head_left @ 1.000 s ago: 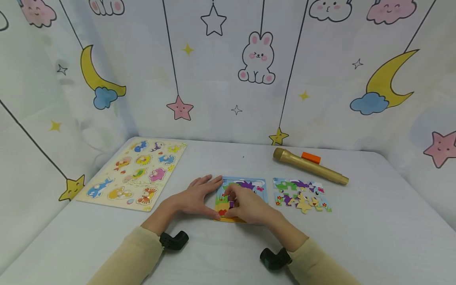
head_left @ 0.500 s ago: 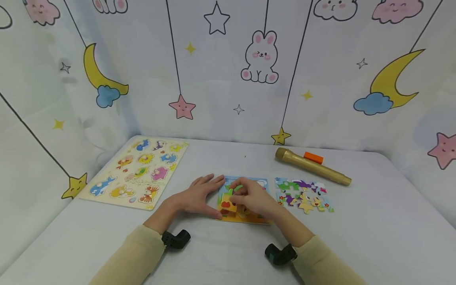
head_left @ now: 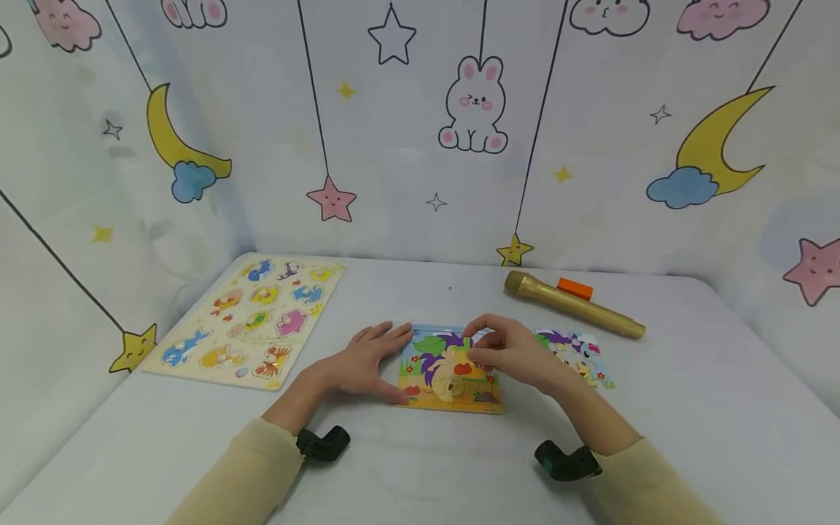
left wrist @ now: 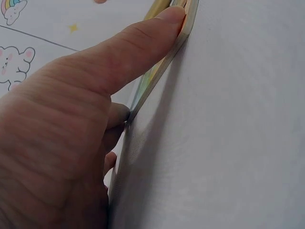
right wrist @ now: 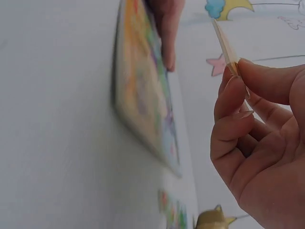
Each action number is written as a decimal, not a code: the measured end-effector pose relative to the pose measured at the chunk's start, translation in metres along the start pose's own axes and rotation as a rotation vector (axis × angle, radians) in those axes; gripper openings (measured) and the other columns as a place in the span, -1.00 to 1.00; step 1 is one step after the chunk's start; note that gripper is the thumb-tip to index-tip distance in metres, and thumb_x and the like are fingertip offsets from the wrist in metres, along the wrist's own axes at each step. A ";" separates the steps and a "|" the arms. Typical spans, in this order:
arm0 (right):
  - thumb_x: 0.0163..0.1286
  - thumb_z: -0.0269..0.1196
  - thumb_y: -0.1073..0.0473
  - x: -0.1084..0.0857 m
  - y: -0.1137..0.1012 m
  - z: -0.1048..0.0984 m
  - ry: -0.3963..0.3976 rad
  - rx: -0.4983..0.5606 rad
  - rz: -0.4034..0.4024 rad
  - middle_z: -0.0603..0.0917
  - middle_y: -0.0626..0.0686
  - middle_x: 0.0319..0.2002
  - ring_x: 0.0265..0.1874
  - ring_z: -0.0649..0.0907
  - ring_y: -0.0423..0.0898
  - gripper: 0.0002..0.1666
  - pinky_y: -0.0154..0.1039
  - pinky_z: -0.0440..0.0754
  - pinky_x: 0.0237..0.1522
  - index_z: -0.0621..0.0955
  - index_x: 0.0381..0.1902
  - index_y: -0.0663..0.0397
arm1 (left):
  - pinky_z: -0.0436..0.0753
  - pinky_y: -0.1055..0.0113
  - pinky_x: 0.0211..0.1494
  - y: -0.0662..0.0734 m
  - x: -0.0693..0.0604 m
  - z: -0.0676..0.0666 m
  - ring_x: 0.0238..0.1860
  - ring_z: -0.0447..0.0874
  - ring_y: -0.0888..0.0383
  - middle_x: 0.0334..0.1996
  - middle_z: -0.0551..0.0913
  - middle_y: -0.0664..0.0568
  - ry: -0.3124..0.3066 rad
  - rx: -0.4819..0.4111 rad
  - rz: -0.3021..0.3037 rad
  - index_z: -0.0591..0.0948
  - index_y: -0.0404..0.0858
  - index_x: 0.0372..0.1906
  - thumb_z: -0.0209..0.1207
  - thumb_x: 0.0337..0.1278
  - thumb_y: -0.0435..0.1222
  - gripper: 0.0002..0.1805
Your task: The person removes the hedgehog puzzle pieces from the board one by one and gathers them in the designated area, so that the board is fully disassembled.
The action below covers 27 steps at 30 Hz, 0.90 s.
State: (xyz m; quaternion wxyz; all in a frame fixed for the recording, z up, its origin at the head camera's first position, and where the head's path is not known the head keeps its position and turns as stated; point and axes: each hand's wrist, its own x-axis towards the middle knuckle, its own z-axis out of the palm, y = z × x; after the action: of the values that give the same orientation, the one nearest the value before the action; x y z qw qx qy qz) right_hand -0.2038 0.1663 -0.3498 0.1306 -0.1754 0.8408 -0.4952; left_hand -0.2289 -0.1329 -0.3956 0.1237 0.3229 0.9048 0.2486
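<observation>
A small jigsaw board (head_left: 426,399) with a colourful picture lies in the middle of the table in the head view. My left hand (head_left: 357,367) rests along its left side, fingers extended, thumb on the near-left corner; the left wrist view shows that thumb (left wrist: 138,47) on the board's edge. Above the right half of the board, my right hand (head_left: 515,354) pinches a yellow puzzle piece (head_left: 461,367) with a red patch and a green tip. Seen edge-on in the right wrist view, the thin piece (right wrist: 223,43) sits between thumb and fingertip, apart from the board.
Several joined or loose puzzle pieces (head_left: 590,357) lie right of the board, partly hidden by my right hand. Behind them are a gold microphone-shaped object (head_left: 577,306) and an orange block (head_left: 574,288). A cream animal puzzle board (head_left: 236,310) lies at the left.
My right hand has lifted the puzzle piece from the board's lower left and carried it rightward over the board. My left hand stays in place.
</observation>
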 end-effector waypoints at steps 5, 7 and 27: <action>0.42 0.32 0.16 -0.021 0.015 -0.013 0.018 -0.029 0.051 0.70 0.06 -0.33 -0.35 0.65 0.01 -0.64 -0.09 0.66 -0.17 0.55 0.10 0.16 | -0.26 -0.12 0.55 0.001 -0.001 0.002 0.60 -0.30 -0.03 0.62 -0.03 0.17 0.002 -0.001 -0.012 0.15 -0.12 0.61 0.41 -0.07 0.20 0.17; 0.41 0.33 0.16 -0.029 0.023 -0.018 0.031 -0.052 0.054 0.69 0.05 -0.35 -0.37 0.64 0.01 -0.63 -0.12 0.65 -0.23 0.56 0.10 0.15 | -0.27 -0.11 0.55 0.001 -0.001 0.002 0.60 -0.30 -0.02 0.62 -0.03 0.17 0.003 0.001 -0.012 0.15 -0.12 0.61 0.41 -0.07 0.21 0.17; 0.36 0.37 0.24 -0.058 0.042 -0.038 -0.046 -0.217 0.035 0.63 -0.02 -0.42 -0.41 0.61 -0.04 -0.73 -0.30 0.61 -0.37 0.55 -0.06 0.20 | -0.27 -0.12 0.55 0.000 -0.001 0.001 0.60 -0.30 -0.04 0.62 -0.02 0.14 0.006 0.010 -0.004 0.14 -0.13 0.61 0.39 -0.05 0.22 0.16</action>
State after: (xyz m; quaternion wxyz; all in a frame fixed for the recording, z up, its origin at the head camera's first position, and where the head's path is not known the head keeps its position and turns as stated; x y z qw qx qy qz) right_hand -0.1735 0.2389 -0.3659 0.1387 -0.1851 0.8892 -0.3947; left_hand -0.2276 -0.1331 -0.3962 0.1198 0.3212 0.9070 0.2447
